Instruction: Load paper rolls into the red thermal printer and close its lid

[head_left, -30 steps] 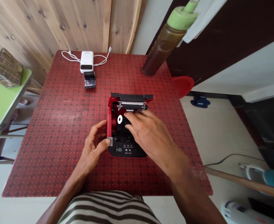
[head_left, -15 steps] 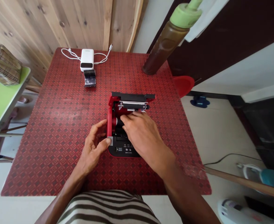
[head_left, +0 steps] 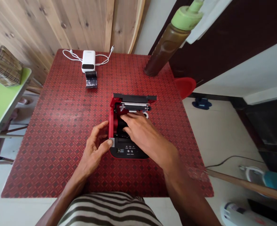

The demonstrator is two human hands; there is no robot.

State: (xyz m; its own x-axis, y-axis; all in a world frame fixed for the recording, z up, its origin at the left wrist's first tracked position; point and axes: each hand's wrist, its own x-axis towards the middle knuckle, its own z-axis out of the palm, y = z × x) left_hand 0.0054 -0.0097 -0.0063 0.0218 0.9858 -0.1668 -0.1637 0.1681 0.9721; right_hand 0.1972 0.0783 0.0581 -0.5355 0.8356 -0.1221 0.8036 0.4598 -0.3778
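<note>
The red printer (head_left: 129, 151) sits in the middle of the red patterned worktop (head_left: 58, 125) with its black lid (head_left: 135, 97) tipped up at the far edge. The left hand (head_left: 94, 150) lies open against the printer's left wall, thumb tip on a grey tab (head_left: 112, 142) at the front corner. The right hand (head_left: 143, 133) reaches down into the open bay, fingers spread over the dark inside; whether they grip anything there cannot be told.

Glossy red plastic forms the printer (head_left: 111, 123) shell, with a matt black control panel (head_left: 129, 151) and a shiny metal bar (head_left: 134, 104); the patterned table cover (head_left: 58, 125) looks smooth.
</note>
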